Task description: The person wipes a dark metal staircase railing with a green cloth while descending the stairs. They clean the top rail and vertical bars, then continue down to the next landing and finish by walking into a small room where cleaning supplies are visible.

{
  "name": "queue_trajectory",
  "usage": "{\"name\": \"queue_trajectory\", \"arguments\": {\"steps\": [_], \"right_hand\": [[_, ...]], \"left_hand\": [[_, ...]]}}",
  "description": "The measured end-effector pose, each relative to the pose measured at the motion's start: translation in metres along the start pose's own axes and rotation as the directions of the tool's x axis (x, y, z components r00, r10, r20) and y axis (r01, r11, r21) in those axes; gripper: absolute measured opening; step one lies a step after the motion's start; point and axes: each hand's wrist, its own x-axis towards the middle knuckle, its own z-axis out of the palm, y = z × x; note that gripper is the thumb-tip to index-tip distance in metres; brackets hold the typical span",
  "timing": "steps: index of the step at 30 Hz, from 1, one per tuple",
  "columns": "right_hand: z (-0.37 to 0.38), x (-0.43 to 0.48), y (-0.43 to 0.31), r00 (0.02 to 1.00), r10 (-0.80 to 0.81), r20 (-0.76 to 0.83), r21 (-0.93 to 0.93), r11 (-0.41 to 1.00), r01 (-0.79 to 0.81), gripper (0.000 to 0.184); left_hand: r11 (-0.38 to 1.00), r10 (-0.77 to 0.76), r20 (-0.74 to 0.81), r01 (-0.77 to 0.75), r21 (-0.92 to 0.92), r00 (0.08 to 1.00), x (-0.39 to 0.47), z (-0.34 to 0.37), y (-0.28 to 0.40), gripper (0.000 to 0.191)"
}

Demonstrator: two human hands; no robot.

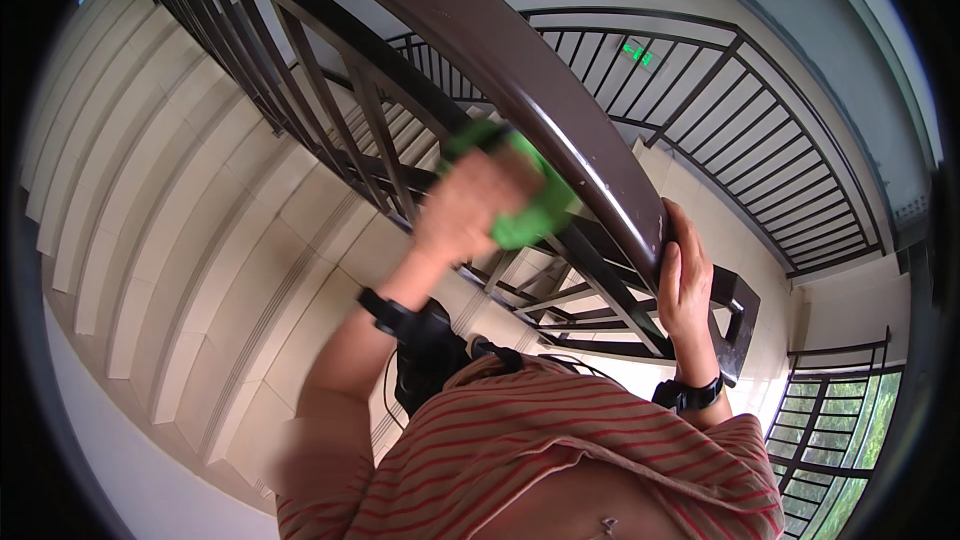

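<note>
A glossy dark brown handrail runs diagonally before me, with pale chips along its edge. My left hand grips a green cloth. Both are blurred by motion, and the cloth is beside the handrail's near side, over the metal balusters. I cannot tell whether the cloth touches the rail. Farther down the rail, my right hand rests against its far side with the fingers along the surface. Nothing is visible in that hand.
Beige tiled stairs rise on the left. Dark metal balusters stand under the rail. A railed lower flight and a second railing lie beyond, with a lit green sign on the wall. A barred window is at right.
</note>
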Motion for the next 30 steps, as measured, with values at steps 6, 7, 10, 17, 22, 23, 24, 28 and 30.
{"name": "queue_trajectory", "arguments": {"steps": [6,7,10,17,22,23,24,28,30], "right_hand": [[0.001,-0.001,0.002,1.000,0.001,-0.009,0.012,1.000,-0.001,0.037],[0.001,-0.002,0.002,1.000,-0.002,-0.014,0.007,1.000,0.002,0.037],[0.001,-0.003,0.002,1.000,0.018,-0.017,0.006,1.000,-0.018,0.037],[0.007,0.003,-0.010,0.999,-0.019,-0.050,0.013,1.000,0.020,0.039],[0.012,0.013,-0.017,0.987,-0.155,-0.053,-0.041,0.987,0.153,0.045],[0.012,0.014,-0.018,0.985,-0.164,-0.047,-0.061,0.985,0.161,0.046],[0.012,0.015,-0.018,0.983,-0.178,-0.036,-0.066,0.982,0.175,0.049],[0.011,0.015,-0.018,0.988,-0.153,0.000,-0.040,0.987,0.153,0.052],[0.011,0.015,-0.018,0.987,-0.159,-0.001,-0.037,0.987,0.159,0.053]], "left_hand": [[0.960,-0.190,-0.302,0.241,0.140,0.934,0.039,-0.058,-0.163,0.040],[0.956,-0.198,-0.299,0.251,0.151,0.933,0.041,-0.062,-0.170,0.039],[0.960,-0.234,-0.328,0.271,0.073,0.915,0.039,-0.050,-0.133,0.046],[0.965,-0.035,-0.143,-0.004,-0.263,0.989,-0.002,-0.002,0.055,0.051],[0.996,0.032,-0.223,-0.049,-0.072,0.974,0.003,0.000,0.002,0.054],[0.995,-0.034,-0.235,0.011,-0.098,0.971,0.005,-0.006,-0.024,0.053],[0.989,-0.146,-0.130,0.148,0.008,0.981,0.009,-0.015,-0.050,0.053],[0.960,-0.191,-0.286,0.240,0.146,0.939,0.040,-0.058,-0.117,0.051],[0.957,-0.214,-0.247,0.253,0.139,0.945,0.055,-0.071,-0.117,0.043]]}}
